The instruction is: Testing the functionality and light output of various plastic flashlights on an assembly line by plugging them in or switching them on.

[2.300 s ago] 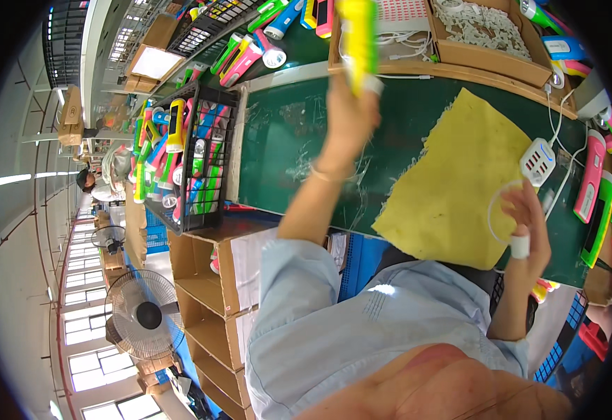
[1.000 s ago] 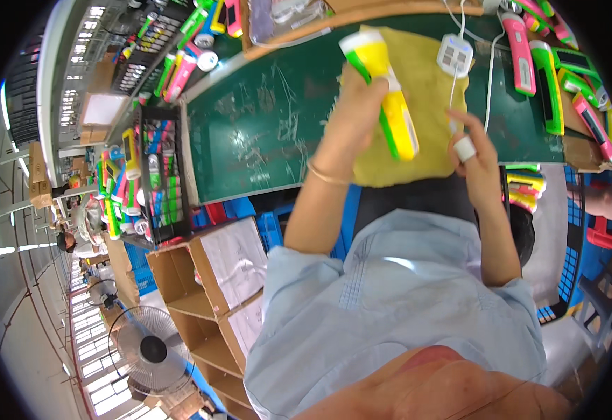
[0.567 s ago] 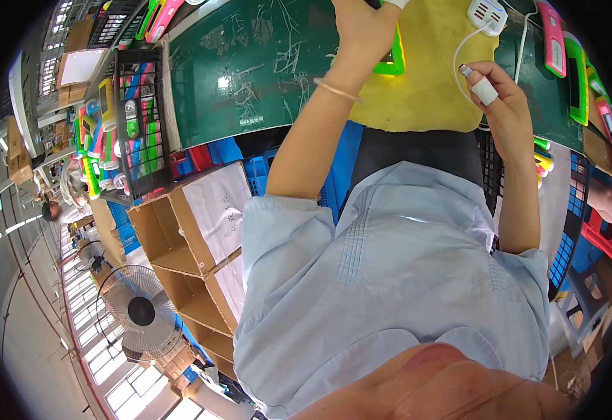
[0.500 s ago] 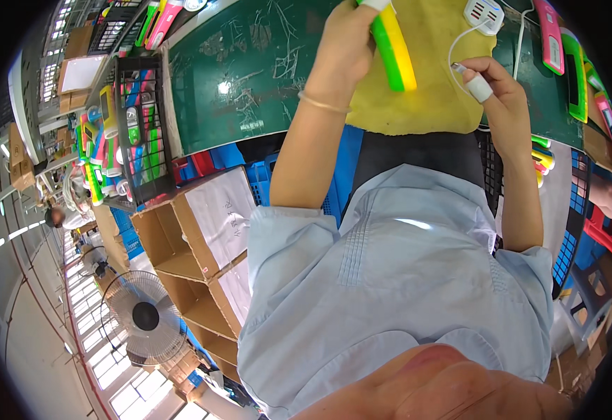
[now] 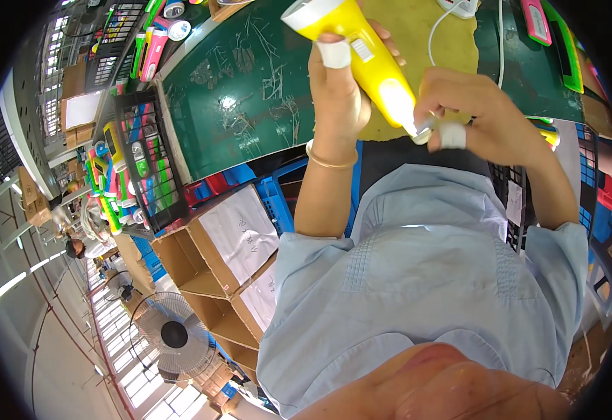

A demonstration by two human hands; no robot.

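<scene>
My left hand [image 5: 339, 94] is wrapped round a yellow flashlight [image 5: 379, 70], tilted with its wide white head at upper left and its tail toward the lower right. White tape covers the left thumb, beside the light's switch. At the tail, my right hand [image 5: 477, 115] is closed in a pinch; its thumb is also taped. A white cable [image 5: 432, 43] runs down behind the right fingers from a white multi-port charger [image 5: 460, 5] at the top edge. The cable's end is hidden and blurred between fingers and tail, so whether it is plugged in does not show.
A yellow cloth [image 5: 453, 52] lies on the green tabletop [image 5: 215, 105]. Pink and green flashlights [image 5: 561, 56] line the right edge. To the left, a black basket [image 5: 153, 161] holds colourful lights. Cardboard compartments [image 5: 194, 259] and a standing fan [image 5: 174, 334] are at lower left.
My left hand has turned the flashlight, head now up-left and tail toward my right hand. The right hand has brought the cable down and left to the tail. The view has shifted.
</scene>
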